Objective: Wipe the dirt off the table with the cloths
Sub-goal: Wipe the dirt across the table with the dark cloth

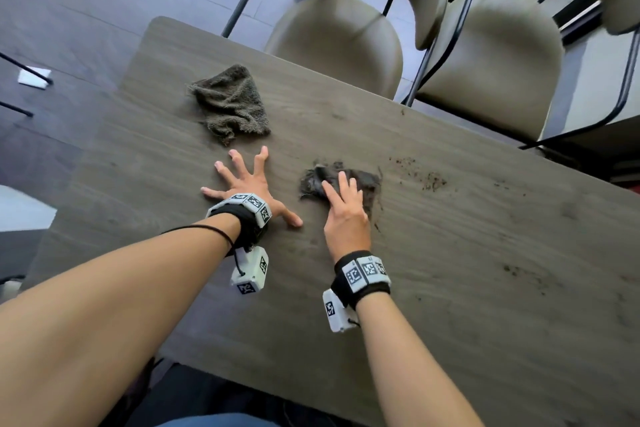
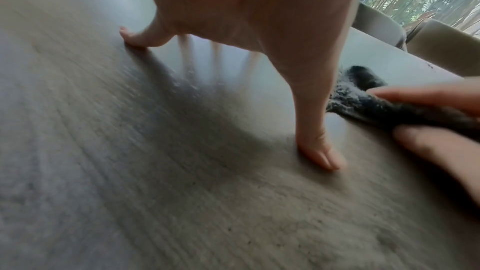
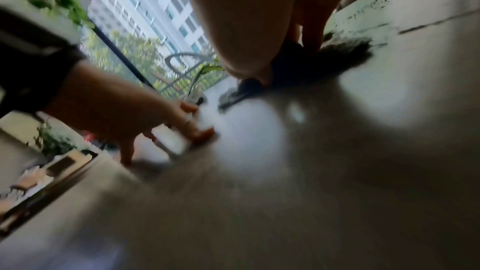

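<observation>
Left hand (image 1: 247,189): fingers spread wide apart, fingertips braced on grey-brown wood-grain table (image 1: 467,270), holding nothing. Right hand (image 1: 344,210): fingers together, pressed flat on dark crumpled terry cloth (image 1: 341,180), thumb tucked against cloth edge. Scattered dark soil crumbs (image 1: 431,180) just right of that cloth. Second grey-brown folded terry cloth (image 1: 233,102) lies beyond left hand, untouched. Two beige padded chairs (image 1: 346,42) at far table edge.
</observation>
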The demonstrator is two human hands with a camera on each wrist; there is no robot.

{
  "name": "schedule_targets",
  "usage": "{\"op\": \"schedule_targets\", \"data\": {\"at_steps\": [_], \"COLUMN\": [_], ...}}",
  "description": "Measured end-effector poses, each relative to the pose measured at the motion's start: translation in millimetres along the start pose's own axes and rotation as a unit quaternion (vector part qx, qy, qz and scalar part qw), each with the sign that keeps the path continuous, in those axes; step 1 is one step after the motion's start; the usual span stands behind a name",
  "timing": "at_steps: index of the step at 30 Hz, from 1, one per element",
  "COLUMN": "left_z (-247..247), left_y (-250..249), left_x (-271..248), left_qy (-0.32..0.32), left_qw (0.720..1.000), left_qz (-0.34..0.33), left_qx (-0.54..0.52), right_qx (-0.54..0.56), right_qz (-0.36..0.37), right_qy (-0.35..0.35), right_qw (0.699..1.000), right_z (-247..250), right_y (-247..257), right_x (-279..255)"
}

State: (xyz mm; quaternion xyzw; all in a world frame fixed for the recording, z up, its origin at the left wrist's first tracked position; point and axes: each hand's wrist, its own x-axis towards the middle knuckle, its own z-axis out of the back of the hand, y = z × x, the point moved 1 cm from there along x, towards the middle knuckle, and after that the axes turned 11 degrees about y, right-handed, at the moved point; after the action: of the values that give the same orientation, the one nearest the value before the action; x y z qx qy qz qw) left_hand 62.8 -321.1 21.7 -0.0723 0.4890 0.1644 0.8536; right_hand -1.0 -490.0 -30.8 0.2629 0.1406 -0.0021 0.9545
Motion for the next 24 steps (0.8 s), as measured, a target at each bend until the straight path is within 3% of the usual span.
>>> {"op": "schedule_targets", "data": {"at_steps": [8,19,24], "left_z": [9,7,5], "left_y": [-5,-7,-5], "left_x": [0,7,10], "left_qy": [0.033,0.037,0.034], "left_qw": [0.999,0.999,0.999], "left_qz": [0.008,0.011,0.014], "left_qx": [-0.001,-0.003,-0.007], "right_qx": [-0.019,-0.062,-0.017], "right_qz": [-0.036,-0.083,-0.122], "right_qy": [-0.004,-0.042,-0.032], "right_qw": [0.999,0.994,0.992], "right_z": [33,97,132], "right_y": [-33,-72,-84], "right_x": [23,141,192]}}
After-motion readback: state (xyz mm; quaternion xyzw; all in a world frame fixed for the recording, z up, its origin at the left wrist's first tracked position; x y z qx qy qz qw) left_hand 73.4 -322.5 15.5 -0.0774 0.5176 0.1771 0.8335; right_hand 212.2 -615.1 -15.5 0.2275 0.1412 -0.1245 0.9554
